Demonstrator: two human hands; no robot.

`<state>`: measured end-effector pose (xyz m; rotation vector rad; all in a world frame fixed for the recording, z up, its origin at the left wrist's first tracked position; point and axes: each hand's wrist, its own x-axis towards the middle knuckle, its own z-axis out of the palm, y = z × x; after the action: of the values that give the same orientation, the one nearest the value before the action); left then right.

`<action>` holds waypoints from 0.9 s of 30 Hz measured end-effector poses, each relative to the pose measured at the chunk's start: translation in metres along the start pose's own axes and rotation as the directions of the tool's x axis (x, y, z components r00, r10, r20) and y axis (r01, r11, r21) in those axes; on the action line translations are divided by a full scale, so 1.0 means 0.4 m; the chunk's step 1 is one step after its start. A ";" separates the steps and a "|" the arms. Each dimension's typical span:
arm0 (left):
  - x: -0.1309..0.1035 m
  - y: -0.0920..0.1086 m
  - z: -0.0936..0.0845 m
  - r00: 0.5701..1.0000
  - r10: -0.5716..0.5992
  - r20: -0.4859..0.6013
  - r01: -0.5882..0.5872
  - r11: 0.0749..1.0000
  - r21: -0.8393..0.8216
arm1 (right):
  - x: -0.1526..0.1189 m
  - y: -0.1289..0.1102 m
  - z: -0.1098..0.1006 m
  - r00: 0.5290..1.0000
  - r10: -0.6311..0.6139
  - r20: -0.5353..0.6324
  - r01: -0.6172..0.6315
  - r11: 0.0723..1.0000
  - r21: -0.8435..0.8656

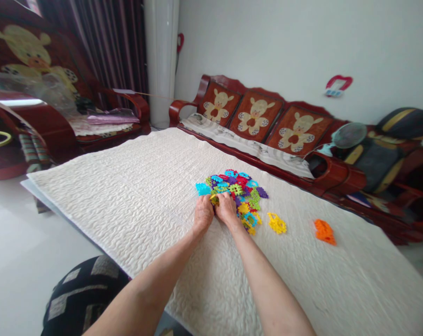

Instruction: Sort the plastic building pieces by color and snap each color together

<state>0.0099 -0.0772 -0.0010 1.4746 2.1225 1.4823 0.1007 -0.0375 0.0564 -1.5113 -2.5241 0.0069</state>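
My left hand (203, 212) and my right hand (226, 208) meet at the near edge of a heap of plastic interlocking pieces (236, 188). Between the fingertips of both hands is a yellow interlocking piece (214, 199), partly hidden by the fingers. The heap mixes blue, green, purple, red and yellow pieces with notched edges. A light-blue block (202, 188) lies just beyond my left hand. Right of the heap sits a yellow cluster of pieces (277, 223). Farther right lies an orange block (325, 232).
A cream quilted cover (127, 186) spreads over the table. Behind it stands a wooden sofa (257, 114) with bear-patterned cushions. At its right end are a small fan (348, 136) and a dark backpack (379, 158). An armchair (120, 109) is at the left.
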 end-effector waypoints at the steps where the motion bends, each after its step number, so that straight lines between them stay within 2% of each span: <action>1: 0.000 0.000 0.000 1.000 -0.005 0.004 0.005 1.000 0.006 | 0.001 0.000 -0.002 1.000 -0.007 0.010 0.007 1.000 0.003; 8: -0.001 -0.002 0.002 1.000 -0.024 -0.013 0.024 0.999 -0.029 | 0.008 0.005 -0.002 0.999 -0.032 0.040 0.031 0.999 0.019; 11: 0.002 -0.009 0.005 0.998 -0.036 -0.053 0.033 0.998 -0.057 | 0.006 0.015 0.012 0.996 -0.088 -0.030 0.091 0.990 0.104; 14: 0.010 -0.012 0.006 0.996 -0.057 -0.069 0.052 0.996 -0.073 | 0.002 0.028 0.028 0.987 -0.094 -0.129 0.116 0.978 0.175; 20: 0.041 0.020 0.001 0.999 -0.029 -0.025 0.028 0.999 -0.036 | -0.007 0.067 0.028 0.969 0.022 -0.247 0.046 0.963 0.265; 27: 0.052 0.073 -0.014 0.999 -0.048 0.018 0.048 0.999 -0.020 | -0.033 0.111 -0.017 0.963 0.198 -0.183 -0.107 0.904 0.414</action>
<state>0.0143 -0.0639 0.0322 1.4142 2.1106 1.4648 0.1467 -0.0282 0.0561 -1.4436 -2.0633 0.3395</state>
